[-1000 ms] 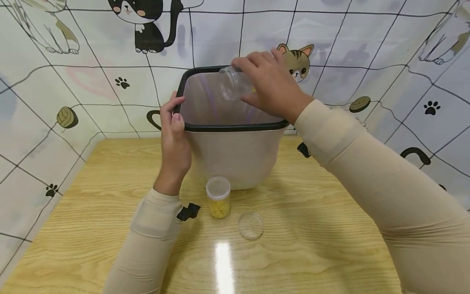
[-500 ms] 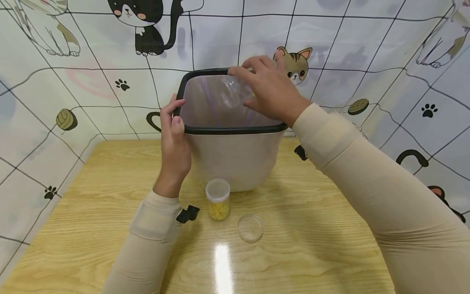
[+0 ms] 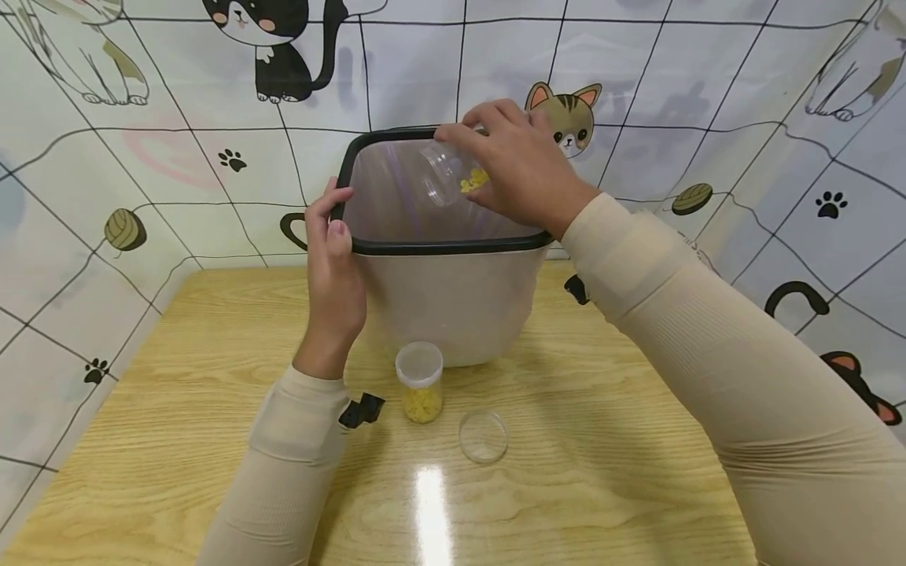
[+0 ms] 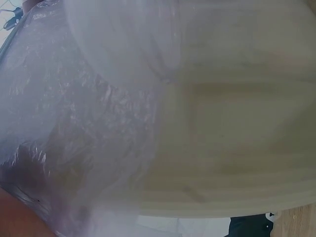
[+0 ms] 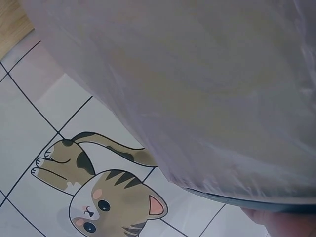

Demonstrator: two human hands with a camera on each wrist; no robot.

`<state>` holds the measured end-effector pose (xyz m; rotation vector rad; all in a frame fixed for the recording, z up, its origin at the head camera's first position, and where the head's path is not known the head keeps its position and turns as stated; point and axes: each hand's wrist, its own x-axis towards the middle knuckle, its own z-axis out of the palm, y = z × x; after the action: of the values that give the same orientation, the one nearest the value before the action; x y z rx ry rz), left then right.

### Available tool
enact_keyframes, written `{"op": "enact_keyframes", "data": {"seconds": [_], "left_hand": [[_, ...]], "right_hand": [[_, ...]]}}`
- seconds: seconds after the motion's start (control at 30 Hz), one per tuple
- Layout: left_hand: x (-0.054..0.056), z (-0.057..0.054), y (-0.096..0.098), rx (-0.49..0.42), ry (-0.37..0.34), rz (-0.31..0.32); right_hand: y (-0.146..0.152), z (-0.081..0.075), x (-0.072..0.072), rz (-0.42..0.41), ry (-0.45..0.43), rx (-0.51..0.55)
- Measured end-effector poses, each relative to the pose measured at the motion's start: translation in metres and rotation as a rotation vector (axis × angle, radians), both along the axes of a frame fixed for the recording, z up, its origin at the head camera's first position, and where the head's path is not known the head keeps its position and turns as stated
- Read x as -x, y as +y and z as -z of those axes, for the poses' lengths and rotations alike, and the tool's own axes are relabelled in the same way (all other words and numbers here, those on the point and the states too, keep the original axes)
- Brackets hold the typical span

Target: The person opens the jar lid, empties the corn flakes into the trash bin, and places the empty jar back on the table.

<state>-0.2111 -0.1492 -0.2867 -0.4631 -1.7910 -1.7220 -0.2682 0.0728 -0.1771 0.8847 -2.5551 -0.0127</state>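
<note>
My right hand (image 3: 524,169) holds a clear plastic jar (image 3: 440,174) tipped on its side, its mouth pointing left over the bin's opening. Small yellow pieces (image 3: 473,181) lie inside the jar near my fingers. Below it stands a whitish bin (image 3: 453,306) with a black rim (image 3: 446,248) and a thin plastic liner. My left hand (image 3: 334,291) grips the bin's left rim, fingers over the edge and thumb at the front corner. In both wrist views the bin's translucent, liner-covered wall (image 4: 222,128) fills most of the picture.
A second jar (image 3: 421,383), partly filled with yellow pieces, stands upright before the bin on the wooden table (image 3: 602,472). Beside it lies a clear round lid (image 3: 484,436). A cat-printed sheet (image 3: 410,71) rises close behind the bin and along both sides.
The tipped jar has dropped slightly into the bin's opening, and more of its yellow pieces show beside my right fingers. My left hand keeps its place on the rim.
</note>
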Motion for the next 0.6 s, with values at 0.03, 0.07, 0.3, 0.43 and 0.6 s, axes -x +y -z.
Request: {"op": "enact_keyframes", "data": {"seconds": [0.03, 0.07, 0.3, 0.43, 0.6], "left_hand": [[0.0001, -0.0001, -0.0002, -0.002, 0.001, 0.001], [0.0002, -0.0001, -0.0004, -0.001, 0.001, -0.001], [0.0014, 0.0013, -0.0007, -0.004, 0.002, -0.010], [0.0016, 0.0020, -0.0001, -0.004, 0.002, -0.012], [0.0022, 0.0023, 0.0007, -0.001, 0.006, -0.017]], "right_hand": [[-0.0003, -0.0001, 0.0002, 0.001, 0.003, -0.001], [-0.0006, -0.0001, 0.0003, 0.001, 0.006, -0.001], [-0.0005, 0.0001, 0.0004, -0.010, 0.042, 0.001], [-0.0003, 0.0005, 0.0000, -0.007, 0.048, 0.004], [0.0006, 0.0008, 0.0001, -0.006, 0.062, 0.000]]}}
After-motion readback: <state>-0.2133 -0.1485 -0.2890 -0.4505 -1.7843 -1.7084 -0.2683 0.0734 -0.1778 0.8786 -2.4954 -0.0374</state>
